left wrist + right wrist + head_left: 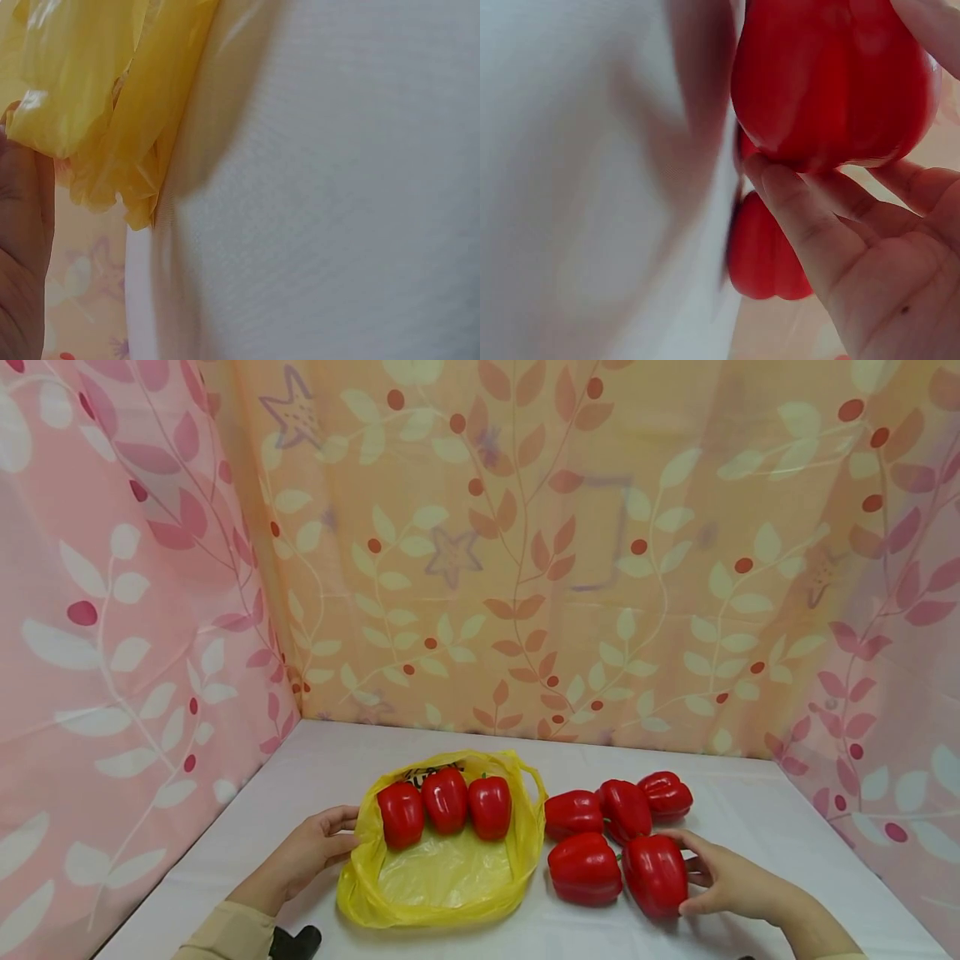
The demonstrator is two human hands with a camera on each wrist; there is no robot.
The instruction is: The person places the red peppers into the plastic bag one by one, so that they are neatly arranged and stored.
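Observation:
A yellow plastic bag (450,910) lies with its mouth spread wide, and three red bell peppers (446,801) rest in its far half. At the bag's left rim my left hand (311,852) holds the plastic; its fingertips are partly hidden by the film (67,82) in the left wrist view. My right hand (738,881) grips the nearest right bell pepper (656,877), thumb on the near side and fingers behind. Seen from the right wrist, that pepper (832,82) sits between thumb and fingers, close beside the white tabletop.
Several more red bell peppers (585,869) cluster between the bag and my right hand, the farthest (665,796) at the back right. A black object (295,942) shows by my left sleeve. Patterned cloth (525,568) walls the white table (600,935) at the back and sides.

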